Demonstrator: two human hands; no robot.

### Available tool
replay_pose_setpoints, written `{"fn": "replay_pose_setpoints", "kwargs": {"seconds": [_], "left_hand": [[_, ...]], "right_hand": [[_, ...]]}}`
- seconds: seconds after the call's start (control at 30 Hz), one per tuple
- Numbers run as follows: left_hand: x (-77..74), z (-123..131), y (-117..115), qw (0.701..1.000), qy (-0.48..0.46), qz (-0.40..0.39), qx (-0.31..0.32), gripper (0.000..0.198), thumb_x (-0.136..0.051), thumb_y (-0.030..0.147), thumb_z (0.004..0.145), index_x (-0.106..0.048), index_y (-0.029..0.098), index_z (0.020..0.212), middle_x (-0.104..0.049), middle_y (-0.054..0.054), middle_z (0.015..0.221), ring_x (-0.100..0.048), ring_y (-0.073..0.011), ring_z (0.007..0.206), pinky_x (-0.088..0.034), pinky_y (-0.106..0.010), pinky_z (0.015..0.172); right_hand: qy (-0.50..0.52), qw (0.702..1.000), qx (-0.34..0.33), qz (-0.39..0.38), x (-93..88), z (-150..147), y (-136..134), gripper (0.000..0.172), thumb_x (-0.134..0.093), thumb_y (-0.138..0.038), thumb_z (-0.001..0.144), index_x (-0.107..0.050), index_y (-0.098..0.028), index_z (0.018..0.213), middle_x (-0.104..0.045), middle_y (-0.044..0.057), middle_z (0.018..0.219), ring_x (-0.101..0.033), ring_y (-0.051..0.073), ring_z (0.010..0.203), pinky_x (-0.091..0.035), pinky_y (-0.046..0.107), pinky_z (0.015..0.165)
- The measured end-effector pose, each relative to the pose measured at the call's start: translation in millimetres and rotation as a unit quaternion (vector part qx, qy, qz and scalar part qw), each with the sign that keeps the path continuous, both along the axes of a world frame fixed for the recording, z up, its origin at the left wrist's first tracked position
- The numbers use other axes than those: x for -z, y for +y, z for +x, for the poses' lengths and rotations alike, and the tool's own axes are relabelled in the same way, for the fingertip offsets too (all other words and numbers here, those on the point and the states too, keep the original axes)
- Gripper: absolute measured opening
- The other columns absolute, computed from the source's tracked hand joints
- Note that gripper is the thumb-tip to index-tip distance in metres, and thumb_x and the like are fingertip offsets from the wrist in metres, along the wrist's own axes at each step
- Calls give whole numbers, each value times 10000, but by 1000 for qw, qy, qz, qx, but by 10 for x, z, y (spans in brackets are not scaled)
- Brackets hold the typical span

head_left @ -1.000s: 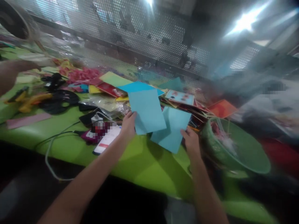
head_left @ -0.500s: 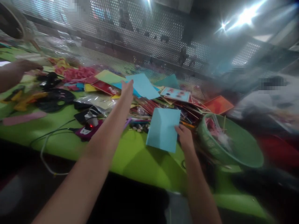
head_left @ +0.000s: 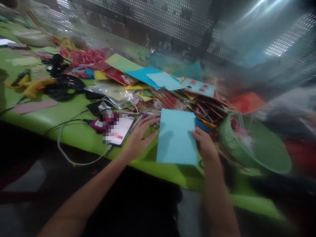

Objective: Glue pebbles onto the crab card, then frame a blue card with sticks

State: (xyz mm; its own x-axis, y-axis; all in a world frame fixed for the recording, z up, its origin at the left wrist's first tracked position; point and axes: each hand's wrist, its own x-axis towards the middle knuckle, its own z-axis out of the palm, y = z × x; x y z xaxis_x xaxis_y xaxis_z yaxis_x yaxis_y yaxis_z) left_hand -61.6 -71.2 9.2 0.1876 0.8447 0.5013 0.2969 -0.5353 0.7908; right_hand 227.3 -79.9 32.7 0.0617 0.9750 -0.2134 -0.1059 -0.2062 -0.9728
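Left hand's come back from the pile [head_left: 168,98] since the last frame, and the pale blue sheet [head_left: 165,81] it had its fingers on now lies up there, toward the back edge of the bench [head_left: 79,138]. Watching through the head cam, I've got my left hand [head_left: 139,138] loose, fingers spread and holding nothing, between the phone [head_left: 122,131] and the light blue paper [head_left: 176,136]. My right hand [head_left: 206,141] is pinching that paper by its right side, over the bench's front edge. Green basin [head_left: 269,151] sits just right of that hand.
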Motion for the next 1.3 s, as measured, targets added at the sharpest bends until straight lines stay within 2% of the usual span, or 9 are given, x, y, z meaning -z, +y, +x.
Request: {"fn": "replay_pose_setpoints", "kwargs": {"seconds": [0.13,0.3,0.4,0.5,0.6,0.7,0.8,0.9,1.3], "left_hand": [[195,-190,-327,991,112,6,69,400,-594,311,1003,-631,280,1401,-593,-86,1531,-508,-277,1457,-443,-508,1196],[353,-246,-523,959,251,-9,131,465,-565,341,1022,-558,324,1487,-517,-54,1610,-451,-291,1508,-368,-579,1232],[423,-223,-555,939,313,-4,138,498,-581,365,1017,-535,314,1510,-492,-68,1627,-470,-297,1494,-349,-598,1231],[466,-195,-556,928,350,10,128,466,-588,376,1015,-578,293,1473,-493,-81,1626,-458,-305,1502,-303,-605,1248],[469,-187,-524,921,367,18,132,449,-578,396,1020,-596,283,1454,-470,-86,1641,-431,-306,1520,-258,-609,1263],[456,-187,-450,918,366,19,148,437,-574,379,1018,-603,284,1444,-466,-85,1644,-436,-303,1518,-242,-605,1267],[448,-178,-358,917,361,19,166,416,-567,341,1012,-624,286,1421,-485,-83,1631,-443,-297,1515,-225,-596,1274],[438,-160,-279,915,361,17,179,423,-558,324,1005,-620,288,1422,-482,-82,1633,-439,-293,1518,-204,-592,1280],[443,-149,-187,913,356,20,199,442,-558,328,1007,-603,286,1445,-455,-81,1647,-414,-291,1535,-208,-615,1277]], "right_hand": [[-26,995,-78,-57,129,-61,-213,404,-917,-472,667,-781,-204,937,-784,27,816,-660,170,647,-536,295,640],[-110,983,-135,-51,306,-101,-340,417,-885,-510,703,-771,-199,956,-783,43,904,-691,216,784,-556,346,748],[-176,971,-156,-44,359,-87,-388,446,-846,-511,744,-753,-183,1031,-732,25,811,-652,201,738,-521,320,692],[-257,960,-115,-5,396,-58,-418,574,-833,-457,758,-700,-180,1243,-604,-47,666,-537,149,613,-442,271,600],[-317,945,-67,44,441,-23,-407,681,-802,-426,786,-621,-201,1403,-612,-44,718,-511,144,608,-453,279,611],[-405,904,-48,130,471,6,-373,587,-753,-410,842,-646,-237,1393,-713,57,1005,-610,195,771,-539,362,767],[-484,845,-90,210,470,8,-352,499,-726,-422,884,-687,-255,1353,-696,122,1291,-637,294,1125,-510,481,1018],[-519,815,-136,220,468,-10,-348,445,-709,-420,912,-711,-242,1321,-701,128,1329,-604,322,1255,-468,515,1100],[-532,805,-114,235,556,24,-333,321,-686,-376,939,-752,-245,1225,-732,120,1249,-647,303,1197,-499,511,1068]]}}
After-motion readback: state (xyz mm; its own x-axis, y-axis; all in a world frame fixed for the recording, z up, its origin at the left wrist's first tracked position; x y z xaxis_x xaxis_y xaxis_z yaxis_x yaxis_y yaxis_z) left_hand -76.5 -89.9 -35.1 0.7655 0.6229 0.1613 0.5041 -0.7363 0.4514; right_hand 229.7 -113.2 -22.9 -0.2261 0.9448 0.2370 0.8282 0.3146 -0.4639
